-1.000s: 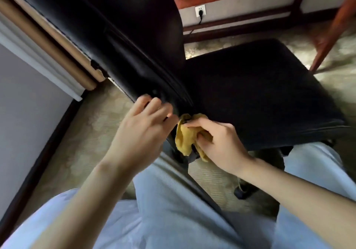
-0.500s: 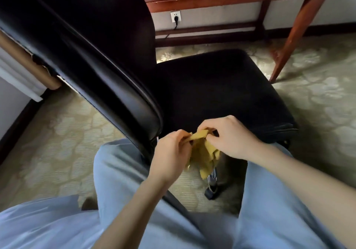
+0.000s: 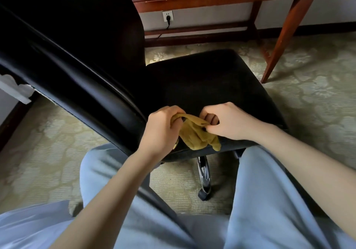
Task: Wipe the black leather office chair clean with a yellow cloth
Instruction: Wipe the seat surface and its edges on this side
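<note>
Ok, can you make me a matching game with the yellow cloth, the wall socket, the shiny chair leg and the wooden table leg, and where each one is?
Things:
1. crumpled yellow cloth
2. white wall socket
3. shiny chrome chair leg
4. red-brown wooden table leg

Places:
A. under the black leather seat
B. held by the left hand and right hand
C. up on the grey wall
D. standing on the patterned carpet, right of the seat

Pairs: 1-B, 2-C, 3-A, 4-D

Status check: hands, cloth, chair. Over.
Left hand and right hand both pinch the yellow cloth, bunched between them. Cloth held over the near seat edge of the black chair. Nothing blocking the seat.
</note>
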